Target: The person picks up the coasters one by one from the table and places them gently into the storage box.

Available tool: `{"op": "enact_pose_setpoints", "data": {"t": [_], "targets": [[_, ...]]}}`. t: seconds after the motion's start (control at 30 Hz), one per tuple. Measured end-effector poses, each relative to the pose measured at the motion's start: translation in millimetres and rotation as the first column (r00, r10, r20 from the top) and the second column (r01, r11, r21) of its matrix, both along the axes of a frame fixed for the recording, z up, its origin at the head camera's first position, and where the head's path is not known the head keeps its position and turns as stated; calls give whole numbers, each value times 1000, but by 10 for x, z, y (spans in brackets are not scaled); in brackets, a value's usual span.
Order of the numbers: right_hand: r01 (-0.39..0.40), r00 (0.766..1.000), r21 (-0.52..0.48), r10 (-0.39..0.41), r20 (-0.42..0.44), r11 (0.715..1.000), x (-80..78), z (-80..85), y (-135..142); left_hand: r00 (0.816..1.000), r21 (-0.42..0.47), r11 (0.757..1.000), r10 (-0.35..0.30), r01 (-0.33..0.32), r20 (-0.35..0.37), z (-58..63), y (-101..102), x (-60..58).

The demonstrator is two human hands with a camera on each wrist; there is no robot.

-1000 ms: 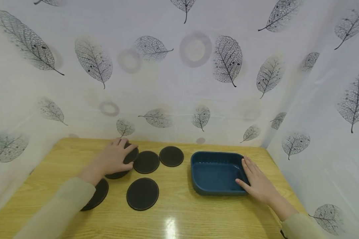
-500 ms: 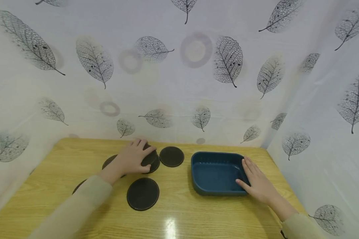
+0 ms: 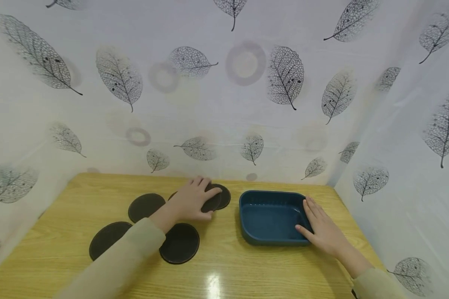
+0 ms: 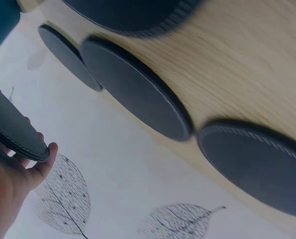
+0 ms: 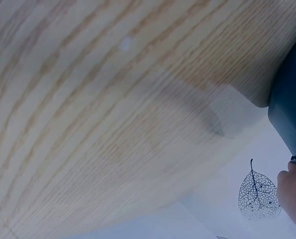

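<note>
My left hand [image 3: 190,202] holds a round black coaster [image 3: 211,203] by its edge, thumb on the near side. In the left wrist view that coaster [image 4: 16,127] has a stitched rim and is raised off the table. Under it, partly hidden, lies a far coaster [image 3: 224,197]; another is mostly covered by the hand. My right hand [image 3: 323,232] rests with straight fingers on the right rim of a dark blue rectangular dish [image 3: 271,218], thumb reaching over the inside. The right wrist view shows only a corner of the dish [image 5: 292,99].
More black coasters lie flat on the wooden table [image 3: 224,257]: one at back left [image 3: 146,207], one at front left [image 3: 108,238] partly behind the sleeve, and one nearer the middle [image 3: 180,246]. A leaf-patterned white sheet [image 3: 224,112] stands behind and to the right.
My left hand has moved right with the held coaster, from over the left coaster, across the middle one, to the far right one. The right hand and dish stay put.
</note>
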State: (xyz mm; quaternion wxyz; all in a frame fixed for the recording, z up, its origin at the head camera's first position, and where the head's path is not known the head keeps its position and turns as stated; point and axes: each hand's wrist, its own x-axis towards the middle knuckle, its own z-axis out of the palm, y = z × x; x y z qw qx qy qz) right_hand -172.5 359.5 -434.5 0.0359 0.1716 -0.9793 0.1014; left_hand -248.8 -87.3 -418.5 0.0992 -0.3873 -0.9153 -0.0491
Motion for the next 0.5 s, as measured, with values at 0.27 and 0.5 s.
{"op": "enact_pose_setpoints", "data": {"t": [0.27, 0.5], "targets": [[-3, 1000, -17, 2, -18, 1000, 1, -25, 9, 998, 7, 998, -57, 57, -5, -24, 312, 13], [-8, 1000, -18, 8, -24, 1000, -3, -36, 17, 993, -6, 994, -110, 110, -42, 41, 630, 38]]}}
